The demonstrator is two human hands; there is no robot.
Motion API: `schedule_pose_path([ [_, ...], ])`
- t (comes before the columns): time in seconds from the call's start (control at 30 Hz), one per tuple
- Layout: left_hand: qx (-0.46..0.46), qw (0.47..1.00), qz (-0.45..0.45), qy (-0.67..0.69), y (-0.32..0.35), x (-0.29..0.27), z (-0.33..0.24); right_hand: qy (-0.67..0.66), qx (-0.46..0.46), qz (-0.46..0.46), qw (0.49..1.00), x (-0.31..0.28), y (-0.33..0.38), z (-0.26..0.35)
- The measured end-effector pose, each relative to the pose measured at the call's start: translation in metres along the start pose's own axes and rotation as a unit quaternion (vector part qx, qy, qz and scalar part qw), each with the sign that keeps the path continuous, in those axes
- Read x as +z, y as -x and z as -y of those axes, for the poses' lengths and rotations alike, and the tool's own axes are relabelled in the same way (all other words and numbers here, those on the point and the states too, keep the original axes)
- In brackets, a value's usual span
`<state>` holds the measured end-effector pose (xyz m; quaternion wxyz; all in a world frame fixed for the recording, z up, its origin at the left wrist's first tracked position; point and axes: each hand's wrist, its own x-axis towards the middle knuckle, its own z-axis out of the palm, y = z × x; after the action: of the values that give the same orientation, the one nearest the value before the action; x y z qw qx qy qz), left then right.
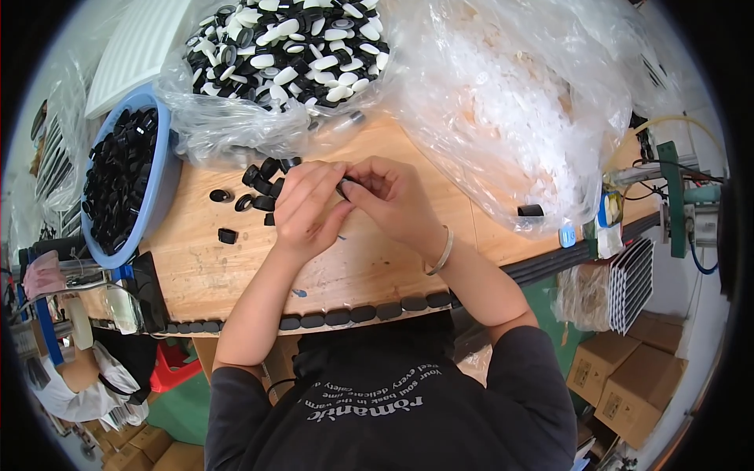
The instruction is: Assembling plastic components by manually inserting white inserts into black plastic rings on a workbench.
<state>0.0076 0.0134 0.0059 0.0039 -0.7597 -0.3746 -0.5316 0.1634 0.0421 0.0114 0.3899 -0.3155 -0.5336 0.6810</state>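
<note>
Above the middle of the wooden table (377, 271), my two hands meet at a small black plastic part (343, 187). My left hand (308, 206) closes on it from the left, its fingers bent over and partly hiding it. The thumb and fingers of my right hand (391, 195) pinch the same part from the right; a bangle is on that wrist. Most of the part is covered, so its exact kind cannot be made out. Loose black ring-shaped caps (243, 202) lie just left of my left hand, some partly behind it.
A blue basin (162, 169) of black parts stands at the left. Behind are a clear bag (228, 125) of black and white pieces and another (440, 149) of small translucent pieces. A black cylinder (531, 210) lies at the right. Another person's arm (78, 373) shows lower left.
</note>
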Motion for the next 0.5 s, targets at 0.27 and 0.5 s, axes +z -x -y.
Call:
schedule_pose_path([
  [0.27,-0.002,1.0,-0.016,-0.016,0.0,0.008,-0.001,-0.027,-0.01,-0.001,1.0,-0.005,-0.007,-0.001],
  [0.5,-0.248,0.951,-0.013,0.182,0.012,0.002,0.008,-0.284,0.092,0.044,0.953,-0.017,-0.009,0.001],
])
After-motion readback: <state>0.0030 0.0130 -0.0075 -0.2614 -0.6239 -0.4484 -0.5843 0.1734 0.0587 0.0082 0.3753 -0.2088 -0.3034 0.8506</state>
